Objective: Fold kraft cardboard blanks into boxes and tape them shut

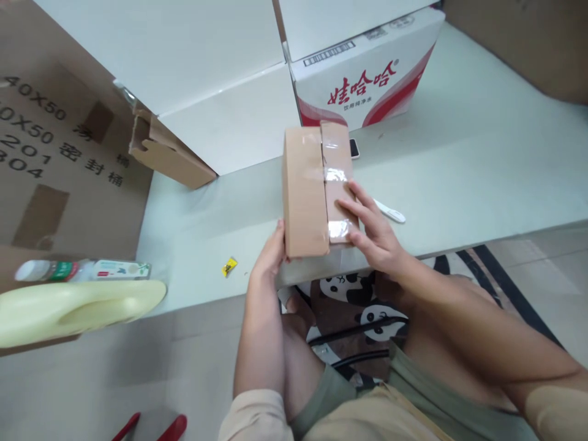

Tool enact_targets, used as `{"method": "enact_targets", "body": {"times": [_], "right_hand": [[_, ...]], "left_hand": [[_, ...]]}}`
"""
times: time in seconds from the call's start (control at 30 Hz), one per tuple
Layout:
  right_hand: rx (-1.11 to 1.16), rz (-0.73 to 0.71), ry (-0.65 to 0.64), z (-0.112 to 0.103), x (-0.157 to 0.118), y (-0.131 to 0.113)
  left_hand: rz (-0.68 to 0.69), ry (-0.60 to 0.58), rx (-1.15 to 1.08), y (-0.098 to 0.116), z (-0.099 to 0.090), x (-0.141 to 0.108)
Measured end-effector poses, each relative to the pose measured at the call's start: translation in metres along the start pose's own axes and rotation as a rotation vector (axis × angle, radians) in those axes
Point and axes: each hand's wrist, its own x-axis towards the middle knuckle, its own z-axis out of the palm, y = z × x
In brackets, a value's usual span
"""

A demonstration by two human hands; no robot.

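Note:
A small brown cardboard box (305,193) with clear tape on its flap is held tilted over the front part of the pale table. My left hand (271,250) grips its lower left side, with some fingers hidden beneath it. On the taped flap at the right lie the spread fingertips of my right hand (374,229); they touch the box without wrapping round it. A white box cutter or similar slim white tool (390,211) lies on the table just beyond my right hand.
White cartons (248,116) and a red-lettered carton (362,92) stand at the back of the table (482,165). A phone (354,149) lies behind the box. At left are a large brown carton (59,135), a bottle (82,270) and a yellow wrapper (229,266).

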Motion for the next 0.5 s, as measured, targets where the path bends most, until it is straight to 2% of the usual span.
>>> {"method": "enact_targets", "body": {"times": [0.1, 0.2, 0.23, 0.27, 0.3, 0.4, 0.43, 0.5], "right_hand": [[0.067, 0.036, 0.074, -0.006, 0.001, 0.004], [0.099, 0.066, 0.100, -0.009, 0.003, 0.010], [0.095, 0.080, 0.095, -0.010, 0.005, 0.012], [0.088, 0.098, 0.079, -0.010, 0.006, 0.013], [0.083, 0.113, 0.055, -0.010, 0.007, 0.014], [0.103, 0.118, -0.067, -0.009, 0.011, 0.011], [0.117, 0.111, -0.126, -0.009, 0.011, 0.009], [0.159, 0.100, -0.239, -0.009, 0.011, 0.008]], "left_hand": [[-0.130, -0.178, 0.067, 0.001, 0.002, -0.008], [-0.102, -0.320, 0.207, 0.001, -0.004, -0.007], [-0.073, -0.324, 0.264, 0.001, -0.006, -0.006], [-0.013, -0.262, 0.304, 0.001, -0.009, -0.004], [0.085, -0.142, 0.321, 0.002, -0.012, -0.003], [0.575, 0.320, 0.282, 0.006, -0.018, 0.000], [0.737, 0.393, 0.286, 0.008, -0.019, 0.001], [0.946, 0.394, 0.341, 0.009, -0.021, 0.002]]}}
